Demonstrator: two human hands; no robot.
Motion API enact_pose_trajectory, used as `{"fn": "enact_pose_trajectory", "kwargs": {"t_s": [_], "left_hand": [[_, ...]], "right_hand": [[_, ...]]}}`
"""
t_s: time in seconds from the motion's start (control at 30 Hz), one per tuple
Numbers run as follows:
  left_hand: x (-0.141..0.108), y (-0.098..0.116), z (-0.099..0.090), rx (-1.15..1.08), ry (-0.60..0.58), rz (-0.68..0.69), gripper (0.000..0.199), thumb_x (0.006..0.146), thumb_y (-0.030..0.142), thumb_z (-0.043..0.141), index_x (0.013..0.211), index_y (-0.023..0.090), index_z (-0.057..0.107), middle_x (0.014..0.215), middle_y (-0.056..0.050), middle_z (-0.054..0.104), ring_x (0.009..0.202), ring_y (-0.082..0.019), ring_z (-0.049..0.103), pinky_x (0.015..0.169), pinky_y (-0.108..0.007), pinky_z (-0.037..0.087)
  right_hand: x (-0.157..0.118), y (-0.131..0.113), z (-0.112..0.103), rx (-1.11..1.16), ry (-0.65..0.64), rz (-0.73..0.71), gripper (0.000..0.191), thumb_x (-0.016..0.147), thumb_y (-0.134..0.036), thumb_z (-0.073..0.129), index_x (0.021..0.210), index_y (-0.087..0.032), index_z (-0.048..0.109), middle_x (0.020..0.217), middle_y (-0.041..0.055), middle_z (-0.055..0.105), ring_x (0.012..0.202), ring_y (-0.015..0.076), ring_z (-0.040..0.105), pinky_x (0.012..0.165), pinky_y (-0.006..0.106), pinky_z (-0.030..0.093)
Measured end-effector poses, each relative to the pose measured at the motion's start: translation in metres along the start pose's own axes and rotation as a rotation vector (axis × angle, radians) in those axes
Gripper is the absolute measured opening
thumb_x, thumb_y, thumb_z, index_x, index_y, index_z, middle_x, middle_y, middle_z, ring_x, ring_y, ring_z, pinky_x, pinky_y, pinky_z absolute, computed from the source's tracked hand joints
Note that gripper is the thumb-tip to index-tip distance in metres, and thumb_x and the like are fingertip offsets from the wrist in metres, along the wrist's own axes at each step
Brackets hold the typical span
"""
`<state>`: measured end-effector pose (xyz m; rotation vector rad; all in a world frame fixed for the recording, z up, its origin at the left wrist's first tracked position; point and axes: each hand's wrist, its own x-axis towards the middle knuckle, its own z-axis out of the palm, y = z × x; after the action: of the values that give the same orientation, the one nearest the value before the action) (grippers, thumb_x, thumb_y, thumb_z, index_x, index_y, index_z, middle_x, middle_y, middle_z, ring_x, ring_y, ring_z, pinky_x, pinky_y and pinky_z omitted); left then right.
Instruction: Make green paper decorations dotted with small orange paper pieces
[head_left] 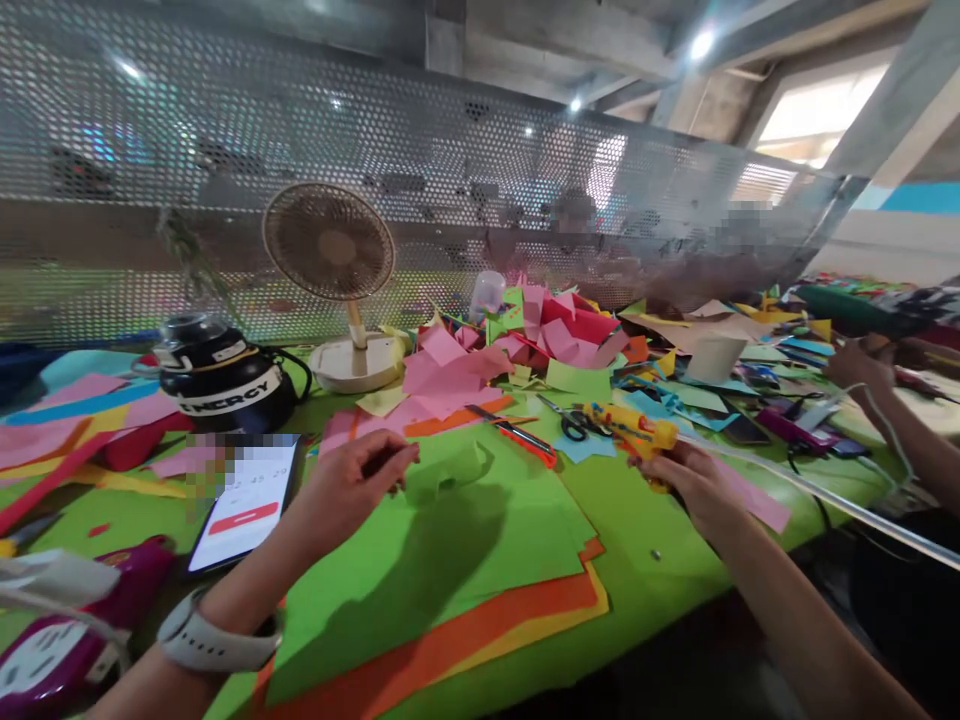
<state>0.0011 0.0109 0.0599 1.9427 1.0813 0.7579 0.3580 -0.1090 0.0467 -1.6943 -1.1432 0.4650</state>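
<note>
My right hand (686, 485) is wrapped around a yellow hot glue gun (634, 428), whose nose points to the left. A white cord trails from the gun toward the right edge. My left hand (367, 475), with a pale watch strap on the wrist, pinches a curled piece of green paper (457, 472). That piece is just above a stack of large sheets, with a green sheet (450, 560) on top and orange and yellow edges showing below. Past the stack lie a red-orange utility knife (525, 442) and dark-handled scissors (574, 425).
A phone (251, 505) and a purple power strip (82, 640) lie at left. Behind them stand a black bottle (225, 380) and a desk fan (330, 245). Pink paper scraps (457, 370) pile up along a perforated metal screen (450, 150). Another person's hand (862, 370) is at right.
</note>
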Motion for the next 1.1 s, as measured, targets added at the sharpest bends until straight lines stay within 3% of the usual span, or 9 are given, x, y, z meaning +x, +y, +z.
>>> {"fn": "enact_pose_trajectory", "kwargs": {"t_s": [0.1, 0.2, 0.33, 0.47, 0.7, 1.1], "left_hand": [[0.000, 0.026, 0.020, -0.347, -0.151, -0.103, 0.027, 0.076, 0.046, 0.061, 0.075, 0.019, 0.061, 0.061, 0.002, 0.061, 0.058, -0.014, 0.054, 0.059, -0.025, 0.041], [0.003, 0.048, 0.043, -0.601, -0.283, -0.197, 0.025, 0.075, 0.042, 0.064, 0.076, 0.017, 0.065, 0.064, 0.001, 0.063, 0.058, -0.011, 0.054, 0.060, -0.024, 0.041], [0.008, 0.064, 0.065, -0.711, -0.336, -0.284, 0.021, 0.079, 0.037, 0.063, 0.076, 0.016, 0.068, 0.066, 0.000, 0.063, 0.059, -0.010, 0.053, 0.056, -0.021, 0.036], [0.011, 0.068, 0.074, -0.753, -0.349, -0.306, 0.024, 0.079, 0.039, 0.064, 0.076, 0.016, 0.068, 0.064, 0.001, 0.061, 0.055, -0.008, 0.049, 0.052, -0.020, 0.031], [0.014, 0.070, 0.080, -0.756, -0.379, -0.356, 0.027, 0.075, 0.038, 0.060, 0.071, 0.014, 0.070, 0.058, 0.001, 0.059, 0.049, -0.008, 0.047, 0.048, -0.021, 0.029], [0.017, 0.066, 0.091, -0.760, -0.345, -0.406, 0.026, 0.073, 0.033, 0.056, 0.065, 0.014, 0.070, 0.053, 0.000, 0.057, 0.044, -0.007, 0.043, 0.045, -0.020, 0.027]], "right_hand": [[-0.009, -0.009, 0.017, 0.063, -0.138, -0.022, 0.022, 0.062, -0.031, 0.063, 0.076, -0.015, 0.068, 0.069, 0.0055, 0.069, 0.059, 0.0181, 0.060, 0.051, 0.026, 0.047], [-0.015, -0.018, 0.031, 0.089, -0.217, -0.234, 0.025, 0.064, -0.025, 0.063, 0.088, -0.019, 0.067, 0.081, 0.0046, 0.070, 0.070, 0.0200, 0.064, 0.059, 0.027, 0.050], [-0.019, -0.027, 0.037, -0.008, -0.246, -0.606, 0.029, 0.068, -0.016, 0.059, 0.097, -0.022, 0.064, 0.094, 0.0054, 0.067, 0.085, 0.0221, 0.064, 0.072, 0.030, 0.052], [-0.020, -0.027, 0.034, -0.051, -0.256, -0.796, 0.029, 0.074, -0.018, 0.059, 0.103, -0.022, 0.060, 0.096, 0.0083, 0.067, 0.088, 0.0233, 0.064, 0.076, 0.033, 0.052], [-0.022, -0.017, 0.027, -0.144, -0.257, -0.847, 0.031, 0.080, -0.028, 0.063, 0.110, -0.020, 0.059, 0.100, 0.0117, 0.066, 0.091, 0.0237, 0.064, 0.077, 0.033, 0.052], [-0.022, -0.008, 0.028, -0.127, -0.296, -0.823, 0.033, 0.081, -0.027, 0.062, 0.113, -0.021, 0.059, 0.103, 0.0123, 0.066, 0.093, 0.0243, 0.063, 0.078, 0.034, 0.051]]}}
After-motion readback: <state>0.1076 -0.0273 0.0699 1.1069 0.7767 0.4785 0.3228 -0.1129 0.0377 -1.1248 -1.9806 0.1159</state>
